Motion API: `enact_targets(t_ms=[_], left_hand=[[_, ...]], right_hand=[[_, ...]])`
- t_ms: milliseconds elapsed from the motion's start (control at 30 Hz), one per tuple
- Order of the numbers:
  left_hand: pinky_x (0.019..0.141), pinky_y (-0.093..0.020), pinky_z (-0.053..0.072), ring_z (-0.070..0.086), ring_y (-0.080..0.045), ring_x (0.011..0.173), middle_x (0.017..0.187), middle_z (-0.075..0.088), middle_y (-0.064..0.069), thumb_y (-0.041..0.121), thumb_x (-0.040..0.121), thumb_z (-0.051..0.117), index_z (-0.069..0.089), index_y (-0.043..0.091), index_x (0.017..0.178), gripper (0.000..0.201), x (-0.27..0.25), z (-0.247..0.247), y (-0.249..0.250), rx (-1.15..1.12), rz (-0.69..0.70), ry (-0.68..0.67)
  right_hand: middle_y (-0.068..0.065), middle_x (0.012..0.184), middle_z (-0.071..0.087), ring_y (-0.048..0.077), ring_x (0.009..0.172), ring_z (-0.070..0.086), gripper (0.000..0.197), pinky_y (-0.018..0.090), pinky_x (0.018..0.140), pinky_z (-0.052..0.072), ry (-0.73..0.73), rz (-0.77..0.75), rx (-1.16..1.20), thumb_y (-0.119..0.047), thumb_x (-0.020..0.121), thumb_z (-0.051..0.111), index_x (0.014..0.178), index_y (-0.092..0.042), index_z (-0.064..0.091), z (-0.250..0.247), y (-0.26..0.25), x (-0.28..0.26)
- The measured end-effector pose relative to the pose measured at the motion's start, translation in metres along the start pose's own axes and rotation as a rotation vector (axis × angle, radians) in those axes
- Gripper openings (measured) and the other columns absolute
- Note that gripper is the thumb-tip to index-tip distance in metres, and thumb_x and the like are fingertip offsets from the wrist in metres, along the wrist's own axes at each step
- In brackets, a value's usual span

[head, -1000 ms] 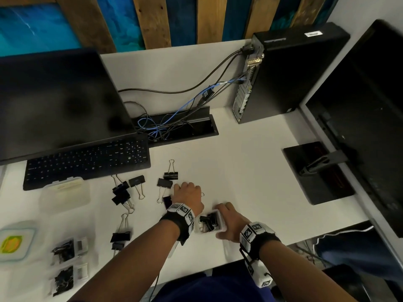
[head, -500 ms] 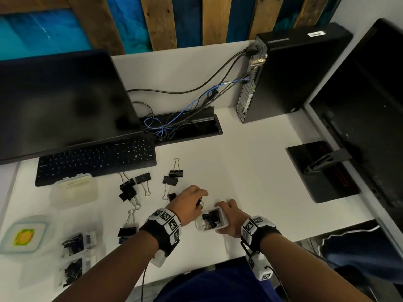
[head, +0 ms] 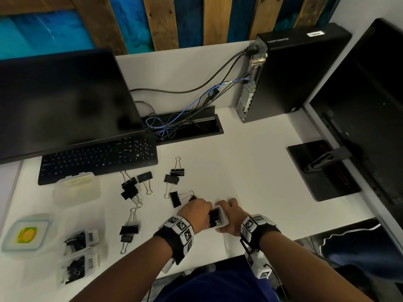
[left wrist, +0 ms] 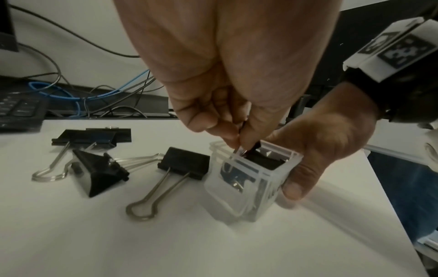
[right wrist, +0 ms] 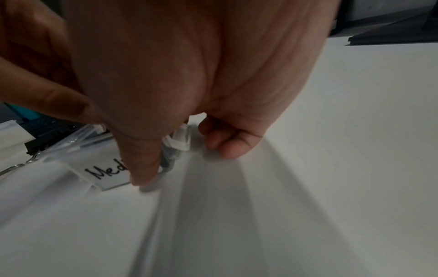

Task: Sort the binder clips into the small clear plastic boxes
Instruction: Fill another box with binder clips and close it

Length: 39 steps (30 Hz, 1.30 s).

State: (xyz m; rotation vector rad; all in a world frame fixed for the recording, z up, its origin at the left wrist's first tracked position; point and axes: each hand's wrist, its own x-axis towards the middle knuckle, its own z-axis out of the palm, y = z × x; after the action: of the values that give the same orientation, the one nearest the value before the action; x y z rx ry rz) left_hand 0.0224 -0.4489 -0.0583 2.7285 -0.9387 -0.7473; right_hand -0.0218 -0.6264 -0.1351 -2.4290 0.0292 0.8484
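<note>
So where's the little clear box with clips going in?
In the head view, the clear box sits near the desk's front edge, between the left hand and right hand.

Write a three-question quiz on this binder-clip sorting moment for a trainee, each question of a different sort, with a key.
1. True or false: the right hand holds the small clear box steady on the desk.
2. Multiple choice: what is the left hand doing? A) typing on the keyboard B) pinching a binder clip at the box's open mouth C) lifting a lid
3. Fill in: the handwritten label on the box, seen from the right wrist, begins "___".

Key: 1 true; 2 B; 3 Med (the rest is hidden behind the thumb).
</note>
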Motion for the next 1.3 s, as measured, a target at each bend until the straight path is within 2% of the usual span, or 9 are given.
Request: enact_targets(t_ms=[133,300,467,533,633,800,1000,1167,1300], left_hand=[[0.069,-0.035,0.044,0.059,-0.028,0.095,0.109,0.059,-0.008,0.013,0.092,0.051,0.044,0.013,0.121,0.029,-0.003,0.003,-0.001,-0.088,0.024,0.064],[0.081,-0.035,0.045,0.055,-0.025,0.102,0.112,0.055,-0.006,0.021,0.096,0.045,0.056,0.015,0.122,0.029,-0.001,0.012,-0.011,-0.055,0.076,0.098],[0.088,-0.038,0.045,0.053,-0.026,0.105,0.118,0.054,-0.005,0.022,0.097,0.045,0.051,0.017,0.134,0.038,-0.003,0.023,-0.009,0.011,0.160,0.079],[0.092,-0.036,0.045,0.053,-0.022,0.107,0.120,0.053,-0.003,0.023,0.096,0.048,0.047,0.019,0.137,0.041,-0.005,0.025,-0.009,-0.074,0.140,0.108],[0.092,-0.033,0.045,0.052,-0.019,0.107,0.119,0.052,0.001,0.028,0.092,0.056,0.056,0.020,0.126,0.035,-0.008,0.026,-0.016,-0.173,0.110,0.167],[0.088,-0.034,0.042,0.050,-0.020,0.106,0.115,0.051,0.001,0.029,0.091,0.056,0.061,0.024,0.122,0.032,-0.007,0.029,-0.019,-0.068,0.083,0.142],[0.091,-0.032,0.040,0.049,-0.018,0.108,0.117,0.051,0.004,0.026,0.090,0.054,0.057,0.026,0.122,0.032,-0.001,0.028,-0.018,-0.103,0.091,0.187],[0.093,-0.036,0.043,0.049,-0.015,0.108,0.114,0.049,0.008,0.046,0.086,0.056,0.055,0.029,0.116,0.035,-0.003,0.029,-0.027,-0.160,0.027,0.218],[0.090,-0.036,0.043,0.048,-0.015,0.109,0.117,0.048,0.007,0.048,0.086,0.056,0.050,0.028,0.119,0.039,-0.001,0.035,-0.021,-0.116,-0.032,0.194]], right_hand=[[0.001,0.119,0.029,0.028,0.102,0.059,0.077,0.044,0.093,0.051,0.005,-0.001,0.010,-0.044,0.071,0.077,0.134,-0.034,0.034,0.001,0.000,0.000],[0.002,0.119,0.030,0.028,0.103,0.058,0.076,0.043,0.093,0.052,0.002,0.002,0.001,-0.042,0.071,0.078,0.133,-0.032,0.035,0.002,-0.001,0.001],[0.002,0.118,0.029,0.028,0.101,0.058,0.077,0.043,0.092,0.052,-0.001,0.009,-0.005,-0.041,0.072,0.079,0.134,-0.031,0.034,0.001,-0.002,0.001],[0.003,0.119,0.029,0.029,0.102,0.058,0.077,0.042,0.092,0.052,0.003,0.006,-0.004,-0.040,0.073,0.079,0.135,-0.030,0.034,0.002,-0.001,0.001],[0.001,0.119,0.029,0.028,0.105,0.056,0.078,0.043,0.094,0.052,0.012,-0.004,0.005,-0.041,0.071,0.080,0.134,-0.032,0.034,0.003,0.000,0.001],[0.002,0.119,0.030,0.028,0.111,0.052,0.079,0.045,0.095,0.051,0.000,-0.002,-0.001,-0.044,0.069,0.080,0.132,-0.032,0.033,0.003,-0.001,0.003],[0.002,0.118,0.030,0.029,0.105,0.057,0.079,0.041,0.093,0.051,0.025,0.013,-0.003,-0.041,0.070,0.081,0.133,-0.027,0.036,0.003,-0.004,0.001],[0.002,0.120,0.029,0.028,0.105,0.056,0.084,0.042,0.092,0.052,0.011,0.025,-0.023,-0.045,0.066,0.083,0.133,-0.028,0.035,0.000,-0.008,-0.003],[0.001,0.121,0.027,0.027,0.103,0.053,0.093,0.044,0.090,0.053,-0.049,0.030,-0.008,-0.045,0.061,0.085,0.136,-0.031,0.031,-0.008,-0.008,-0.008]])
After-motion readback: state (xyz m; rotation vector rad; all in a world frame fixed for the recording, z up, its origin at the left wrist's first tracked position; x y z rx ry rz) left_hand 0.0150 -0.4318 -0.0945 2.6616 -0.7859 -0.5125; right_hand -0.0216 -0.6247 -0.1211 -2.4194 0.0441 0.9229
